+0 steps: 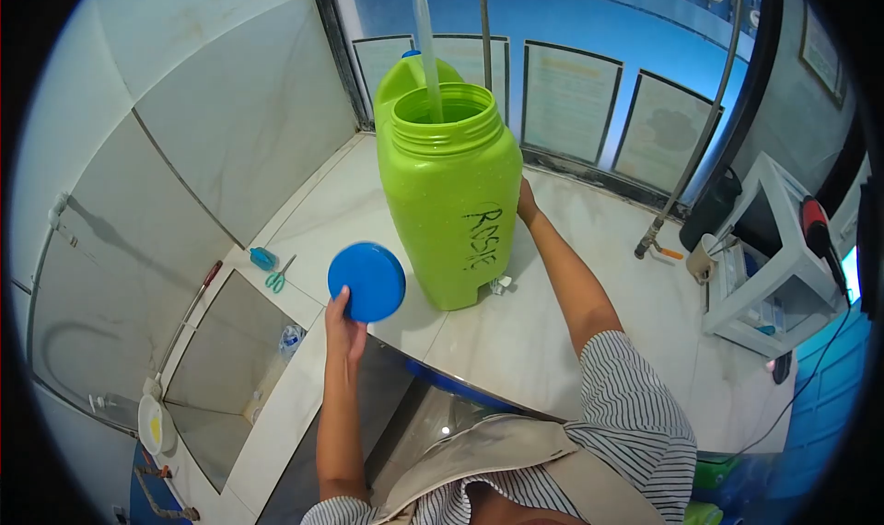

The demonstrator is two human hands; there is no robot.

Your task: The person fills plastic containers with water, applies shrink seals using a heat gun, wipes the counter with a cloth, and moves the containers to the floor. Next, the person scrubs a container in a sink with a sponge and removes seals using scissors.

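A large green container (442,212) stands upright on the white tiled counter, its wide round mouth uncovered and "ROSIE" written on its side. A clear tube or stream comes down from above into the mouth. My left hand (343,327) grips a round blue lid (366,282) by its lower edge, to the left of the container. My right hand (527,201) is at the container's right side; its fingers are mostly hidden behind it. A small whitish scrap (501,285) lies at the container's base.
Teal scissors (280,276) and a small blue item (263,259) lie at the left, beside a recessed basin (226,378). A pipe with an orange-handled valve (656,239) rises at the right, near a mug (703,258) and a white shelf (764,295). Framed sheets stand behind the glass.
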